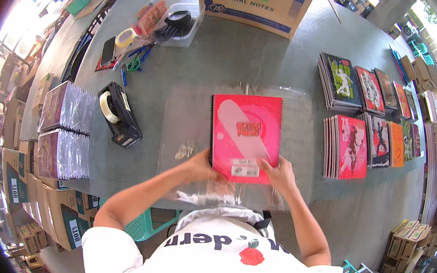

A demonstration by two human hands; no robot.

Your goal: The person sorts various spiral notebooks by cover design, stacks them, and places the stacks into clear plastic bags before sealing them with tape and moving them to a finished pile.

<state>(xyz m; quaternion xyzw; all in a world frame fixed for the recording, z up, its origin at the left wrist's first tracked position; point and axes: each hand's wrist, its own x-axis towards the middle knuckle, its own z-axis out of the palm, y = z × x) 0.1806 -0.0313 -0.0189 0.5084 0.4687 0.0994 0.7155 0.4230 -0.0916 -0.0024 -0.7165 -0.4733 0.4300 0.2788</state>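
At the lower centre of the frame, a white shirt is facing the near edge of the desk. Just beyond it, both hands are grasping the red notebook, which is sitting at the middle of the frame with its coil running down the left side. The left hand is gripping the lower left edge; the right hand is clasping the lower right, its thumb lying over the cover. Whether one notebook or several are filling this grip, I cannot tell.

Clear plastic is spreading beneath and around the notebook. To work well here, both hands should be squaring the edges evenly and pressing lightly, so the cover is not bending. The left fingers should be minding the coil, since its wire could be snagging the film. Lining the notebook up with the sheet would likely be leaving even margins.

Farther out, the tape dispenser is standing left of centre, within easy reach, with wrapped stacks lying at the left. At the right, the sorted notebooks are forming two rows. Toward the upper left, scissors, a phone and a plastic bin are resting; at the top centre, a carton is standing.
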